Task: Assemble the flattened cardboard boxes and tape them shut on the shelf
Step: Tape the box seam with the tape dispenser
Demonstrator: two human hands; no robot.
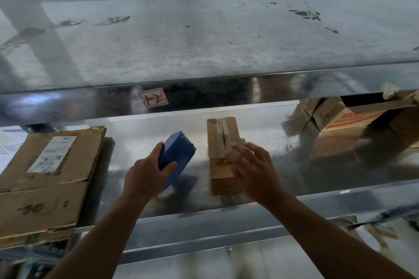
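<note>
A small assembled brown cardboard box (221, 142) stands on the metal shelf (294, 165), with clear tape along its top seam. My right hand (251, 170) lies over the box's near right side, fingers spread and fairly straight, touching it. To the left, my left hand (145, 176) grips a blue tape dispenser (176, 154), held tilted just above the shelf beside the box.
A stack of flattened cardboard boxes (45, 179) with a white label lies at the shelf's left end. Open cartons (353, 115) sit at the back right. An upper metal shelf (204, 41) overhangs, with a pink tag (153, 97) on its front edge.
</note>
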